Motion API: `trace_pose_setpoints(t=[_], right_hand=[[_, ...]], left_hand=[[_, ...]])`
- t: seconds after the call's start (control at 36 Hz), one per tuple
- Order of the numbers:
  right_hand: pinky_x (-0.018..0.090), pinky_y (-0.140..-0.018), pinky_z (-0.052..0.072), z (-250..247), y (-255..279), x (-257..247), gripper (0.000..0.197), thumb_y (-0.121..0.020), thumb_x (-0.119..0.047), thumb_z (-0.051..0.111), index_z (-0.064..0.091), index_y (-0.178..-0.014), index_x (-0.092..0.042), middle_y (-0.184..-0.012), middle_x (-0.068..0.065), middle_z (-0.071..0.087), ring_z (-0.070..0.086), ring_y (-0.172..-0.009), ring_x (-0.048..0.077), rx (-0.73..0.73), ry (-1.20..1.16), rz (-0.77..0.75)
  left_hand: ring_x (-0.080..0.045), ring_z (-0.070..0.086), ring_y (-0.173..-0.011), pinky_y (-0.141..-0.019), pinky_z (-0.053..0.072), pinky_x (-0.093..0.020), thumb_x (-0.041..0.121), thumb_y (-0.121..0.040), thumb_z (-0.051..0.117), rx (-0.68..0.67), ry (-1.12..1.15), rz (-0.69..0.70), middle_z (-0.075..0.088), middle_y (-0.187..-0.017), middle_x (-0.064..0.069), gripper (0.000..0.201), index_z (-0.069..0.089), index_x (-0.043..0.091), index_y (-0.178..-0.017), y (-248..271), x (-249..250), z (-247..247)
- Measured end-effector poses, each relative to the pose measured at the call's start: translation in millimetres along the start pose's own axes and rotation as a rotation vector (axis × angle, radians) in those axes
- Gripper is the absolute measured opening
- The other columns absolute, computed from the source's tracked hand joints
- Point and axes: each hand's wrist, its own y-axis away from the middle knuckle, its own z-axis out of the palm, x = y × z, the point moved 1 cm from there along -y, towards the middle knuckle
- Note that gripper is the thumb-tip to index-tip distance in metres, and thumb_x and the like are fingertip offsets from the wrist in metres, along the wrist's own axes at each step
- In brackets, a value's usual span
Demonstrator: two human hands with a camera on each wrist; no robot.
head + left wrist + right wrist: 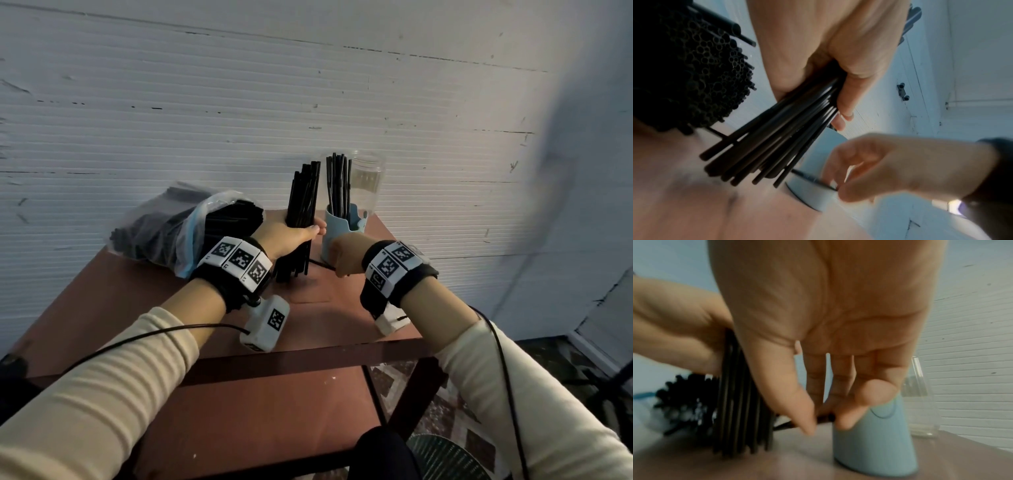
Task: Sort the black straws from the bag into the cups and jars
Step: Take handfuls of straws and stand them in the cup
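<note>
My left hand (291,236) grips an upright bundle of black straws (303,198), their lower ends near the brown table (325,318). In the left wrist view the bundle (777,139) fans out below the curled fingers (844,104). My right hand (344,258) pinches a single black straw (813,179) lying low on the table beside the blue cup (342,236); thumb and forefinger (807,417) close on its end (825,418). The blue cup (875,434) holds several straws (339,186). A clear bag (178,229) full of straws lies at the left.
A clear jar (366,181) stands behind the blue cup against the white wall, also visible as glass (920,402) in the right wrist view. The table's front edge (308,356) is near my wrists, with a lower shelf beneath. Patterned floor lies at the right.
</note>
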Motion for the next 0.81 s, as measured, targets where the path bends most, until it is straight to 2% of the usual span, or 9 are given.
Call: trace_pose_setpoints(t=[0.11, 0.19, 0.31, 0.36, 0.44, 0.61, 0.69, 0.75, 0.81], right_hand=[[0.029, -0.087, 0.051, -10.8, -1.9, 0.8, 0.022, -0.088, -0.015, 0.053, 0.070, -0.102, -0.013, -0.104, 0.003, 0.067, 0.062, -0.102, 0.022, 0.226, -0.180, -0.017], [0.023, -0.078, 0.044, -25.6, 0.3, 2.3, 0.021, -0.086, -0.007, 0.051, 0.070, -0.093, -0.012, -0.101, 0.003, 0.066, 0.060, -0.099, 0.020, 0.412, -0.357, -0.041], [0.022, -0.075, 0.041, -43.5, 5.1, 4.0, 0.018, -0.086, 0.000, 0.052, 0.066, -0.095, -0.006, -0.093, 0.003, 0.061, 0.054, -0.087, 0.015, 0.627, -0.520, -0.142], [0.019, -0.075, 0.042, -50.2, 6.2, 3.0, 0.016, -0.085, 0.001, 0.054, 0.065, -0.095, -0.005, -0.092, 0.004, 0.060, 0.052, -0.084, 0.014, 0.736, -0.603, -0.178], [0.004, -0.070, 0.035, -58.8, 8.8, 1.4, 0.015, -0.085, 0.000, 0.057, 0.063, -0.097, -0.006, -0.093, 0.000, 0.059, 0.051, -0.085, 0.011, 0.895, -0.683, -0.195], [0.002, -0.070, 0.037, -69.1, 13.1, -1.4, 0.015, -0.088, -0.001, 0.055, 0.064, -0.098, -0.007, -0.093, 0.001, 0.061, 0.056, -0.085, 0.011, 1.042, -0.813, -0.227], [0.003, -0.070, 0.038, -73.0, 14.6, -4.4, 0.015, -0.087, 0.000, 0.056, 0.066, -0.097, -0.006, -0.090, -0.003, 0.060, 0.056, -0.082, 0.009, 1.050, -0.838, -0.250], [0.004, -0.071, 0.040, -73.9, 15.0, -6.8, 0.015, -0.086, -0.001, 0.057, 0.067, -0.096, -0.007, -0.088, -0.002, 0.062, 0.057, -0.081, 0.009, 1.049, -0.830, -0.263], [0.012, -0.078, 0.046, -72.3, 15.8, -9.7, 0.018, -0.088, -0.001, 0.054, 0.068, -0.097, -0.007, -0.091, 0.001, 0.067, 0.061, -0.086, 0.013, 1.036, -0.824, -0.283]], left_hand=[[-0.012, 0.065, -0.105, -0.104, 0.046, -0.034, 0.020, -0.089, 0.067, 0.075, -0.093, 0.027, 0.073, -0.105, 0.004, 0.012, 0.077, 0.021, -0.095, -6.8, -0.8, -8.2], [-0.013, 0.065, -0.104, -0.100, 0.046, -0.026, 0.018, -0.088, 0.068, 0.111, -0.100, 0.031, 0.073, -0.106, 0.000, 0.014, 0.077, 0.018, -0.099, -10.2, 0.2, -13.4], [-0.004, 0.064, -0.086, -0.082, 0.044, -0.015, 0.016, -0.088, 0.067, 0.135, -0.100, 0.092, 0.072, -0.092, 0.004, 0.014, 0.075, 0.022, -0.098, -11.4, 3.7, -18.8], [-0.002, 0.063, -0.084, -0.080, 0.045, -0.013, 0.015, -0.089, 0.067, 0.136, -0.053, 0.102, 0.072, -0.092, 0.004, 0.015, 0.075, 0.023, -0.099, -9.9, 7.4, -20.5], [-0.008, 0.066, -0.100, -0.093, 0.049, -0.019, 0.015, -0.088, 0.068, 0.163, 0.058, 0.127, 0.074, -0.105, 0.001, 0.018, 0.075, 0.018, -0.104, -9.0, 13.9, -19.8], [-0.010, 0.068, -0.099, -0.094, 0.052, -0.028, 0.021, -0.086, 0.072, 0.292, 0.219, 0.102, 0.074, -0.101, -0.001, 0.016, 0.076, 0.018, -0.101, -10.1, 24.6, -19.1], [-0.013, 0.068, -0.099, -0.095, 0.053, -0.033, 0.026, -0.085, 0.072, 0.217, 0.141, 0.090, 0.075, -0.100, -0.002, 0.016, 0.076, 0.022, -0.099, -10.1, 26.9, -17.0], [-0.006, 0.069, -0.095, -0.091, 0.053, -0.025, 0.021, -0.089, 0.068, 0.074, 0.130, 0.088, 0.075, -0.094, 0.004, 0.007, 0.074, 0.022, -0.092, -7.1, 28.4, -13.1], [-0.003, 0.068, -0.088, -0.087, 0.050, -0.019, 0.009, -0.093, 0.061, -0.056, 0.140, 0.088, 0.073, -0.089, 0.004, 0.010, 0.069, 0.014, -0.090, -6.1, 27.1, -8.4]])
